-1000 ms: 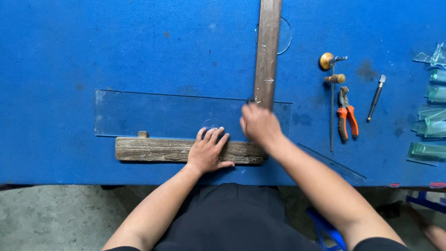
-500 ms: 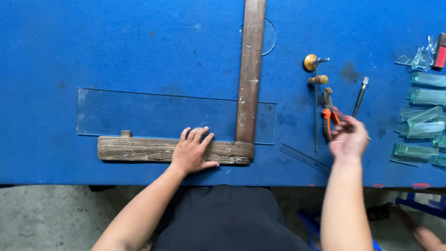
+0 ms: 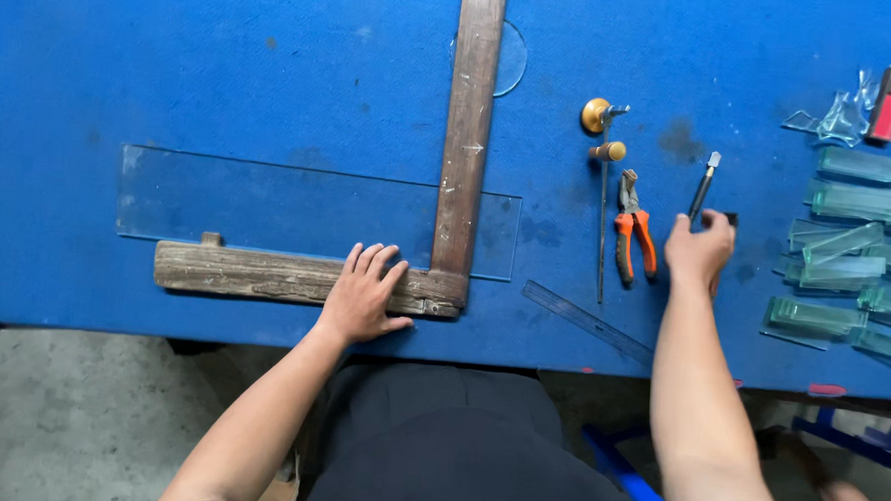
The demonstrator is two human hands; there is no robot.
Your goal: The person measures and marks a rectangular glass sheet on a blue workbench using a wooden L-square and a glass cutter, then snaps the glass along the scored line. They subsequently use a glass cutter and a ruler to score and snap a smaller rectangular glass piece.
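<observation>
My left hand (image 3: 363,297) lies flat, palm down, on the lower bar of a worn wooden L-shaped square (image 3: 464,161). The square rests over a long clear glass strip (image 3: 267,208) on the blue table (image 3: 223,60). My right hand (image 3: 698,254) is out to the right with its fingers curled on the lower end of a black-handled glass cutter (image 3: 706,182), which lies on the table. Orange-handled pliers (image 3: 633,234) lie just left of that hand.
A brass-knobbed tool with a thin rod (image 3: 603,147) lies beside the pliers. A narrow clear ruler (image 3: 588,322) sits near the front edge. Several cut glass pieces (image 3: 846,258) are stacked at the right, with glass scraps and a red-handled tool (image 3: 888,95) behind them.
My right hand left the wooden square's corner, moved right past the pliers and reached the glass cutter. My left hand stayed on the square's lower bar.
</observation>
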